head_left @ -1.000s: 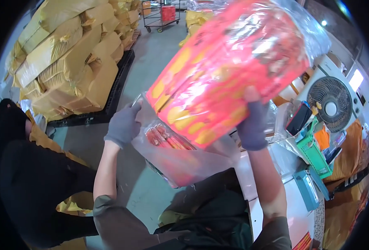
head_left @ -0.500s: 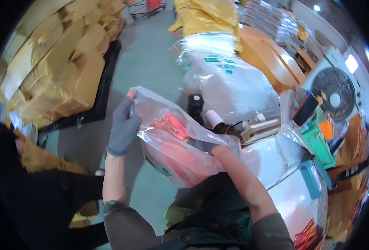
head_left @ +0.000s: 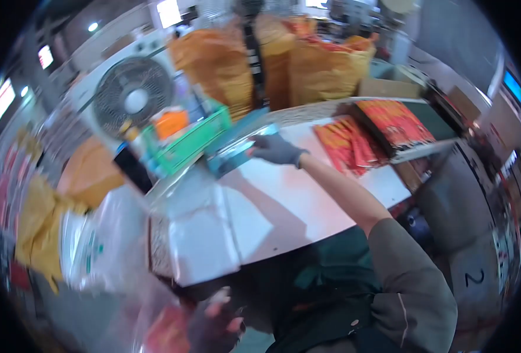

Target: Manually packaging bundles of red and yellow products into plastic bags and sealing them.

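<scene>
Blue box [head_left: 230,155] seen on white table [head_left: 322,200], just off centre toward 11 o'clock; overlapped by right hand [head_left: 277,149], whether its grip is closed cannot be told. Left hand [head_left: 214,326], blurred, placed between 6 and 7; grip likewise unreadable. Beside it, at 7, clear bag [head_left: 162,333] with red contents. Red packets [head_left: 348,144] spread at 2.

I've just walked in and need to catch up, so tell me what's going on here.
A person stands at a flat white table. Their right grip, in a grey glove, is at a long teal box; whether it grasps it is unclear. Their left grip is low, beside a blurred translucent plastic bag with red contents. A green plastic crate sits left of the box; red-and-orange packets lie right of it.
</scene>
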The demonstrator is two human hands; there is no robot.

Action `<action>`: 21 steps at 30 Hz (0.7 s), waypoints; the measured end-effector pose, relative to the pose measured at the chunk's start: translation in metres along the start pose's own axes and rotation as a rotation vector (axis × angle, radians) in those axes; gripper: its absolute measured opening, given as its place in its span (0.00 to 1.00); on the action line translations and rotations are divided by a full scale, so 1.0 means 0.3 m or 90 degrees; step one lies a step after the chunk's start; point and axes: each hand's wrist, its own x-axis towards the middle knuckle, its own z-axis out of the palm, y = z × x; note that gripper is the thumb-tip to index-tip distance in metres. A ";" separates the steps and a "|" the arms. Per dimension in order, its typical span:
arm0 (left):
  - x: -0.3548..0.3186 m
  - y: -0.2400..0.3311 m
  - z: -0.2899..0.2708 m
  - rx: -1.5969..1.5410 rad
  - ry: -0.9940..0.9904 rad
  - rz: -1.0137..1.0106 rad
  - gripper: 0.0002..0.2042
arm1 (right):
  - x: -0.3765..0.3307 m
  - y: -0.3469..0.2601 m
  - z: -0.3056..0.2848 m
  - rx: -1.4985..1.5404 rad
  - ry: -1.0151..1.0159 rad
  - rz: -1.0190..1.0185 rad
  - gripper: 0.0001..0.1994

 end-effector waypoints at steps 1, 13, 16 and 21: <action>0.028 -0.059 0.064 0.166 -0.067 0.130 0.23 | -0.061 0.111 -0.140 -0.077 0.104 0.044 0.33; 0.318 0.355 0.242 -0.338 -0.340 0.262 0.11 | -0.924 0.758 -1.187 -0.667 0.587 0.694 0.35; 0.444 0.509 0.337 -0.355 -0.387 0.291 0.13 | -0.971 0.813 -1.234 -0.670 0.625 0.763 0.35; 0.733 0.530 0.493 -0.401 -0.517 0.350 0.17 | -1.003 0.871 -1.278 -0.552 0.553 0.426 0.19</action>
